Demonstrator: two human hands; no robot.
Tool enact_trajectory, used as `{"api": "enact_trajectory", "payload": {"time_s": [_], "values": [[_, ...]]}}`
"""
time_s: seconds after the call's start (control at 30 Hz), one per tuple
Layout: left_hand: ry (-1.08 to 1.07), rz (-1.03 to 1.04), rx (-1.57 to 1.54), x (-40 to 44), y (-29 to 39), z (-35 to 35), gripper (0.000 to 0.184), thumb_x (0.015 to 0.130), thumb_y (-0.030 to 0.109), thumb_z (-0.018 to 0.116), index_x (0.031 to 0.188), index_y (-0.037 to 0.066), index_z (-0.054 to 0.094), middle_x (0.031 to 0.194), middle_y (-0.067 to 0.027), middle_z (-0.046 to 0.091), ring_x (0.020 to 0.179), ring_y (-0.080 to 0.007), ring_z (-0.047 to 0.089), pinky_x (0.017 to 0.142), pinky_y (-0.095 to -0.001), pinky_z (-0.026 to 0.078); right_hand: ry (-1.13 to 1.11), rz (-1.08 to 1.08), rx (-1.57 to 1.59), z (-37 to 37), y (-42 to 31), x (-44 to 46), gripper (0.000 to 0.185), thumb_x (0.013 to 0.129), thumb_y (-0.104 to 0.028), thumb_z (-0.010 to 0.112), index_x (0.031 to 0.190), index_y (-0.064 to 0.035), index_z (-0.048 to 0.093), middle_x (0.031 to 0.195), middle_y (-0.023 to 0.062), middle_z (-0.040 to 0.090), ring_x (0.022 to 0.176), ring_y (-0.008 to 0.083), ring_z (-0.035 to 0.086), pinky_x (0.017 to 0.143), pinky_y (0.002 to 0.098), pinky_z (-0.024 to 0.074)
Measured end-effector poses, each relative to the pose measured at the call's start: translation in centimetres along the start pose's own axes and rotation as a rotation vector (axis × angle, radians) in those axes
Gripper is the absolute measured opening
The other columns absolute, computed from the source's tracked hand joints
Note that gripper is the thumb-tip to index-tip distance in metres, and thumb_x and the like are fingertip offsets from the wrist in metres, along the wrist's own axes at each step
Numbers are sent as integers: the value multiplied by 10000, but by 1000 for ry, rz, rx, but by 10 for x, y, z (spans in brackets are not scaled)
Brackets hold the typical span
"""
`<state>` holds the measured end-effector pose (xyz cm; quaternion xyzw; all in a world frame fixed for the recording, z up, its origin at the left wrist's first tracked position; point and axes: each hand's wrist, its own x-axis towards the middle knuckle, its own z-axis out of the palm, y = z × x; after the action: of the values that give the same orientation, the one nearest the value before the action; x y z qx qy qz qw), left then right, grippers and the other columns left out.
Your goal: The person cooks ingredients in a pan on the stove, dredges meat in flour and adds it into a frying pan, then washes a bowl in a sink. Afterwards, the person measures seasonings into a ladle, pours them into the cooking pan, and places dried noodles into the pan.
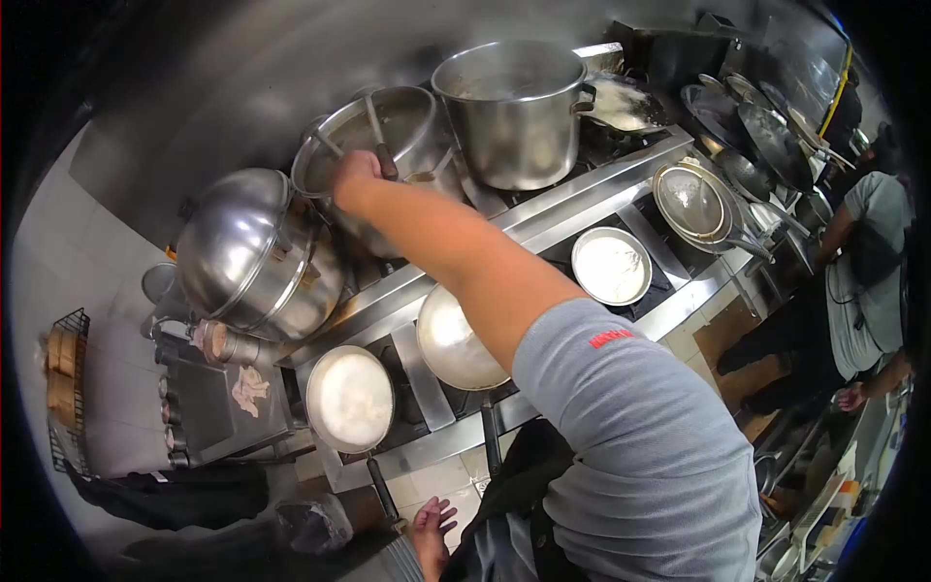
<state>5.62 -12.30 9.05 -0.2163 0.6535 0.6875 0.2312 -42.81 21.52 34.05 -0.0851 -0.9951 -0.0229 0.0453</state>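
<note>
My right hand (356, 177) reaches over a wide steel pot (412, 109) at the back of the stove. Its fingers are closed around a thin metal utensil handle (330, 145); the working end is hidden. A second long handle with a dark grip (385, 160) leans in the pot just beside that hand. Low in the view, my left hand (430, 529) is open with its fingers apart, near the dark handle of a frying pan (351, 400) with a pale, whitish surface. Under my right forearm sits another pan (448, 339), partly covered by the arm.
A tall stockpot (514, 126) stands at the back, a domed steel steamer (247, 247) at left. Another pale-filled pan (612, 267) and stacked strainers (690, 204) are on the right burners. Woks (776, 145) hang beyond. A person in grey (863, 281) stands at right.
</note>
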Motion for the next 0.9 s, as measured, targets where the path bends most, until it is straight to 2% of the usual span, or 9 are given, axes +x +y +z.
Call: {"api": "enact_trajectory", "payload": {"time_s": [0.17, 0.23, 0.3, 0.37, 0.5, 0.63, 0.77, 0.83, 0.9], "values": [[23, 31, -15, -12, 6, -15, 415, 923, 278, 583, 1216, -9, 524, 1100, -167, 641, 919, -265, 655, 736, -362, 535, 86, 66, 300, 6, -7, 6, 230, 746, -190, 662, 944, -87, 714, 885, 4, 703, 784, 229, 677, 591, 394, 527], [-23, 61, 55, -13, 19, -21, 425, 924, 282, 582, 1220, -16, 520, 1111, -172, 638, 942, -267, 652, 734, -362, 533, 258, -101, 650, 17, 5, 1, 242, 765, -164, 628, 965, -55, 709, 880, 37, 704, 780, 231, 683, 578, 417, 537], [-45, 108, 32, -12, 38, -27, 426, 923, 286, 585, 1213, -21, 530, 1114, -173, 638, 957, -265, 650, 751, -355, 526, 261, -337, 253, 15, 7, -9, 199, 799, -185, 617, 890, -19, 680, 774, 104, 671, 645, 236, 664, 526, 402, 524], [-173, 221, 57, -3, 63, -28, 408, 925, 281, 584, 1201, -16, 547, 1114, -160, 641, 958, -260, 649, 771, -347, 518, 50, 19, 1550, -7, 9, -115, 260, 830, -277, 634, 864, -20, 610, 646, 109, 602, 486, 200, 593, 453, 354, 484], [-463, 488, 249, 20, 122, -20, 425, 947, 275, 534, 1250, -23, 519, 1171, -165, 618, 1073, -250, 597, 871, -359, 486, 211, 4, 1556, 33, -24, -286, 263, 849, -276, 652, 837, -66, 494, 540, 29, 524, 376, 104, 473, 333, 264, 369], [-846, 643, 237, 22, 153, 25, 482, 960, 268, 494, 1335, -28, 432, 1280, -150, 546, 1109, -225, 555, 906, -350, 457, 190, 369, 1683, 49, -78, -468, 263, 840, -238, 660, 904, -51, 487, 625, 10, 538, 447, 99, 523, 413, 256, 415], [-1293, 405, 317, -24, 132, 81, 481, 932, 172, 536, 1342, -41, 401, 1240, -157, 562, 1119, -236, 541, 981, -352, 407, 343, 620, 1664, 68, -107, -582, 264, 851, -184, 579, 1042, -16, 509, 645, 44, 566, 460, 110, 545, 414, 260, 441], [-1537, 184, 370, -36, 89, 98, 470, 920, 96, 551, 1344, -39, 398, 1194, -142, 591, 950, -141, 567, 798, -272, 485, 348, 706, 1710, 48, -115, -633, 320, 819, -187, 548, 1072, -8, 471, 640, 78, 559, 423, 134, 535, 328, 280, 410], [-1570, 27, 384, -64, 49, 97, 416, 880, 35, 570, 1272, -31, 450, 1108, -155, 623, 898, -173, 609, 788, -285, 504, 350, 724, 1691, 56, -125, -688, 313, 818, -172, 505, 1076, 1, 469, 665, 94, 570, 439, 137, 541, 321, 263, 407]]}}
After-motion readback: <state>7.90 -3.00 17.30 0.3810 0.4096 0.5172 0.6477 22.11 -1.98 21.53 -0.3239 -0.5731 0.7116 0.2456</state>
